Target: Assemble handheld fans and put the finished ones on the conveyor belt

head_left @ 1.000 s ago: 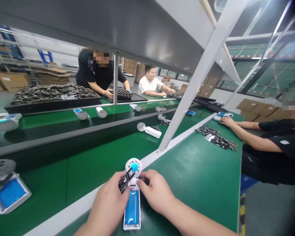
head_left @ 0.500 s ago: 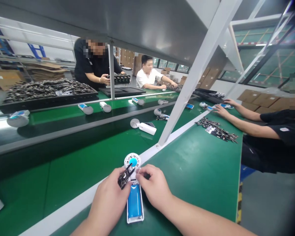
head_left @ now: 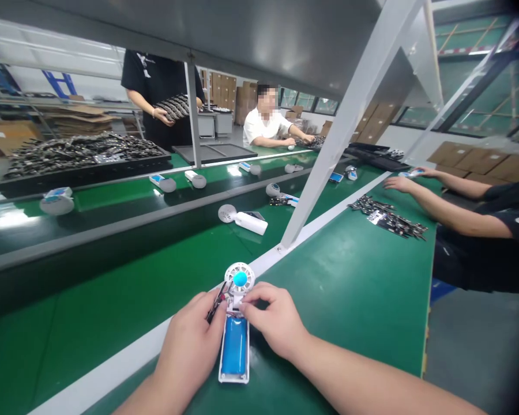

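An opened handheld fan point(head_left: 223, 363) lies in front of me, its round grille end pointing away and a blue battery point(head_left: 234, 346) in its handle. My left hand point(head_left: 194, 328) is closed on a small black circuit board point(head_left: 215, 305), seen nearly edge-on beside the fan's neck. Thumb and forefinger of my right hand point(head_left: 274, 317) pinch together at the right side of the neck, by a small white part point(head_left: 237, 301). What exactly those fingertips grip is hidden. Thin wires show around the neck between both hands.
A slanted white post point(head_left: 324, 150) rises ahead, under a grey overhead shelf point(head_left: 242, 46). Fan parts point(head_left: 251, 223) ride on the green belts. A pile of circuit boards point(head_left: 389, 217) lies right, near a co-worker's hands point(head_left: 400, 183). Another co-worker holds a board stack point(head_left: 173, 108) behind a full tray point(head_left: 86, 155).
The circuit board in my left hand has turned more edge-on. Fan parts on the far belt have shifted right, the nearer one slightly left. The co-worker at the back has straightened, tilting the stack.
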A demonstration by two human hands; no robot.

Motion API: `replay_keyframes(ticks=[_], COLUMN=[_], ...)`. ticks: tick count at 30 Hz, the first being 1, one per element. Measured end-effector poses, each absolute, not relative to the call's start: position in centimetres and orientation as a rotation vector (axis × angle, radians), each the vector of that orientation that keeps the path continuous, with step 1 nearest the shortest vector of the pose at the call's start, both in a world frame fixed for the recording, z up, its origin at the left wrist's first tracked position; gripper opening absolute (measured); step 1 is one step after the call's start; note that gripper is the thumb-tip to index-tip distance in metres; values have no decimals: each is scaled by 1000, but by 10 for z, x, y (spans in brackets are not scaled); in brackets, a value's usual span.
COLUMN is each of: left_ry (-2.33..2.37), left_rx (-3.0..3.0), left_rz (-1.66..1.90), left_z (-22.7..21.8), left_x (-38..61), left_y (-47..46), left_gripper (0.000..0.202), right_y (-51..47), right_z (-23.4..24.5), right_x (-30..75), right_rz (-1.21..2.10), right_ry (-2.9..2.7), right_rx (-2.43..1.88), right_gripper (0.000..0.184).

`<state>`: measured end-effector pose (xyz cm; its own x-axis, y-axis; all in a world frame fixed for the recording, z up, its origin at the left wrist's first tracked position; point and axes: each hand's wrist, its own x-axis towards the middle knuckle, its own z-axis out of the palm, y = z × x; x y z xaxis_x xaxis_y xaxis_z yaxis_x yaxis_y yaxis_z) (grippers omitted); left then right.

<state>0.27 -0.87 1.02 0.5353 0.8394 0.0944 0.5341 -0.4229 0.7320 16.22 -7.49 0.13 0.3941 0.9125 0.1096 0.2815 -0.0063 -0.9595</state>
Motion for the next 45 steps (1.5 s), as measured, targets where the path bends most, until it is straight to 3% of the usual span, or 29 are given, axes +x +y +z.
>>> replay_keyframes(ticks=[12, 19, 30, 38, 42, 45], left_ry=[828, 736, 679, 673, 1009, 1299], left_rx=[2542, 2801, 2677, 2435, 1975, 1611], left_rz=[698, 788, 769, 675, 606, 740], left_z=[-1, -4, 4, 9, 19, 25], left_x=[-2, -4, -6, -5, -3, -15], left_y=[-17, -16, -13, -13, 2, 37], left_gripper=[36, 39, 38, 37, 28, 34], right_y=[-75, -79, -82, -80, -78, -77], right_z=[6, 13, 7, 11, 10, 3], right_x=[151, 152, 157, 156, 157, 160], right_rz=[158, 121, -65, 6, 212, 323], right_ry=[-1432, -1526, -1705, -1724, -1603, -1502], right_rx=[-1689, -1670, -1571, -1564, -1564, -1600], right_gripper=[15, 19, 19, 20, 6, 22])
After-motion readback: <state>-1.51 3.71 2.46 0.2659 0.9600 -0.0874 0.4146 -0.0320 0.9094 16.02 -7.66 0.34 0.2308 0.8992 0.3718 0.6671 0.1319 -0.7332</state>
